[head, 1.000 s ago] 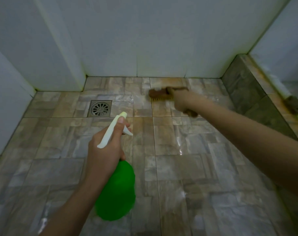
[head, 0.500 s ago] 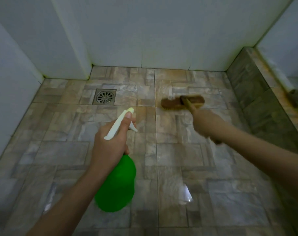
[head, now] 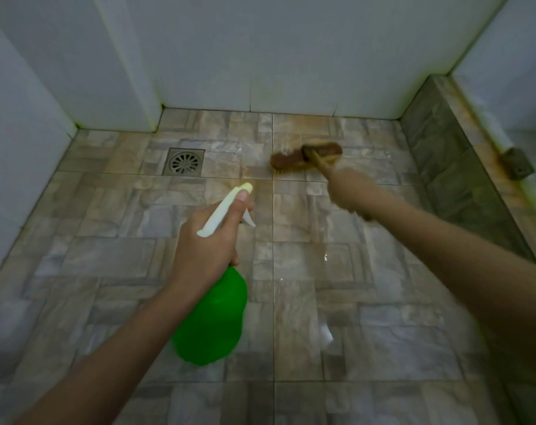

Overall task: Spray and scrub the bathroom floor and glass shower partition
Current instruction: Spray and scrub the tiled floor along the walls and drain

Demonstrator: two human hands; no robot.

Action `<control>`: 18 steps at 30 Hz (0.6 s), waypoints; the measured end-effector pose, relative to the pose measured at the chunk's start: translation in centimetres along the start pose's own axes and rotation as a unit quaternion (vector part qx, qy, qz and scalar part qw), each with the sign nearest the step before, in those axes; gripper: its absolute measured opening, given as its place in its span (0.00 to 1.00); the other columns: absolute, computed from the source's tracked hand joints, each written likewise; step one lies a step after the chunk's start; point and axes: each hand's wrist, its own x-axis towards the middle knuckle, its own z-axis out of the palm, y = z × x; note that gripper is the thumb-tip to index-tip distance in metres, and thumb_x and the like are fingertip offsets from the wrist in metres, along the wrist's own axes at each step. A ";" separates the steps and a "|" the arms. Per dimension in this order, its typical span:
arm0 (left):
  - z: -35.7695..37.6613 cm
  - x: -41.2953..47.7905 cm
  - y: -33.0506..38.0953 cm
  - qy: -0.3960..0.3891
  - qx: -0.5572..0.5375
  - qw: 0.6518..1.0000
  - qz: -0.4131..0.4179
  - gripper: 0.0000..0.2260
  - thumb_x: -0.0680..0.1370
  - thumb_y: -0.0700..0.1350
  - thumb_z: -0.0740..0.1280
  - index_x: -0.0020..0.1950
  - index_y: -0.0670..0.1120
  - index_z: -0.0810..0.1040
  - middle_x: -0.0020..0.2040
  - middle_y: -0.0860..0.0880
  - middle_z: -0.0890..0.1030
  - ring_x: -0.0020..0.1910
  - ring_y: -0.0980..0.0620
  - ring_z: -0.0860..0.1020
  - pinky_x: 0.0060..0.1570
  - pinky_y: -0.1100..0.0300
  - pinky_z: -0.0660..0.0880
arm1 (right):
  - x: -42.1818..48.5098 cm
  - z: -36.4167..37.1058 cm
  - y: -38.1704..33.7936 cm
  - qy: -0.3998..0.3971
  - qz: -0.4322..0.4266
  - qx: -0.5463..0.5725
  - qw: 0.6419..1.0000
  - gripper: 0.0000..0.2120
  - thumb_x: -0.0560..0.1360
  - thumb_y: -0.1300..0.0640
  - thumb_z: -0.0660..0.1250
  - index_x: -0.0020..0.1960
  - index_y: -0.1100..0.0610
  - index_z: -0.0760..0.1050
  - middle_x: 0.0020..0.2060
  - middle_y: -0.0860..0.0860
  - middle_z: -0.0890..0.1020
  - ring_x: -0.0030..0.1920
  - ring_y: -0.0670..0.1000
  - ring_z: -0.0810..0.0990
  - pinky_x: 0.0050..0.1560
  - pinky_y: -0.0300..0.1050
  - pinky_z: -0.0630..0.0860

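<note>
The scrub brush (head: 303, 159), its handle gripped by the right hand (head: 349, 191) (blurred, mid-stroke), has drawn back from the back edge of the floor (head: 107, 256) to level with the drain (head: 184, 161); scrubbing continues. The left hand (head: 208, 243) still grips the spray bottle (head: 211, 317) over mid-floor.

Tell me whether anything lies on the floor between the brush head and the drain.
Nothing visible does. Only bare tiled floor separates the brush head from the drain to its left. The spray bottle in the left hand is held nearer the camera, off that line. The right hand grips the brush handle.
</note>
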 end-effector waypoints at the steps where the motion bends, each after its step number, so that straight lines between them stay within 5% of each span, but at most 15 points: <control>1: 0.0 -0.3 0.1 -0.002 0.000 1.000 -0.001 0.20 0.79 0.65 0.59 0.44 0.54 0.85 0.45 0.37 0.86 0.20 0.53 0.76 0.32 0.61 0.76 | 1.5 -0.8 0.5 0.007 -0.006 0.001 1.000 0.41 0.78 0.66 0.52 0.72 0.29 0.35 0.38 0.60 0.76 0.29 0.57 0.78 0.20 0.46 0.76; 4: -0.2 -1.1 0.0 -0.006 -0.002 1.000 -0.008 0.20 0.79 0.64 0.59 0.46 0.55 0.85 0.34 0.39 0.84 0.19 0.55 0.74 0.27 0.63 0.73 | -0.9 -1.1 2.7 -0.009 0.005 -0.003 1.000 0.38 0.79 0.63 0.52 0.71 0.26 0.39 0.38 0.58 0.77 0.27 0.55 0.77 0.20 0.40 0.71; 6: -0.5 -1.7 -0.1 -0.006 -0.004 1.000 -0.019 0.20 0.77 0.66 0.59 0.45 0.56 0.85 0.26 0.42 0.79 0.18 0.56 0.72 0.25 0.67 0.70 | -7.3 0.7 3.1 -0.040 0.002 -0.039 0.998 0.37 0.80 0.62 0.52 0.71 0.28 0.36 0.36 0.54 0.76 0.29 0.51 0.78 0.23 0.44 0.74; 10: -0.5 -2.7 -0.3 -0.030 -0.006 0.999 -0.012 0.22 0.75 0.67 0.59 0.44 0.54 0.85 0.38 0.36 0.85 0.21 0.51 0.76 0.32 0.58 0.75 | -15.3 4.0 2.7 -0.100 -0.001 -0.094 0.991 0.40 0.81 0.60 0.53 0.63 0.33 0.22 0.35 0.50 0.76 0.30 0.47 0.76 0.33 0.43 0.78; 14: 0.3 -3.6 -0.1 -0.063 0.016 0.998 -0.016 0.24 0.73 0.69 0.58 0.46 0.53 0.85 0.39 0.35 0.84 0.21 0.52 0.76 0.33 0.61 0.76 | -8.8 2.7 2.1 -0.009 -0.044 -0.051 0.998 0.39 0.80 0.63 0.52 0.73 0.32 0.33 0.35 0.54 0.75 0.29 0.51 0.75 0.26 0.46 0.75; 18: 1.0 -4.3 0.3 -0.085 0.015 0.996 -0.008 0.24 0.72 0.69 0.59 0.46 0.53 0.85 0.46 0.34 0.85 0.21 0.53 0.76 0.32 0.63 0.76 | -11.5 0.7 3.7 -0.070 -0.021 -0.015 0.997 0.39 0.79 0.63 0.51 0.70 0.27 0.34 0.37 0.55 0.73 0.28 0.54 0.78 0.22 0.45 0.77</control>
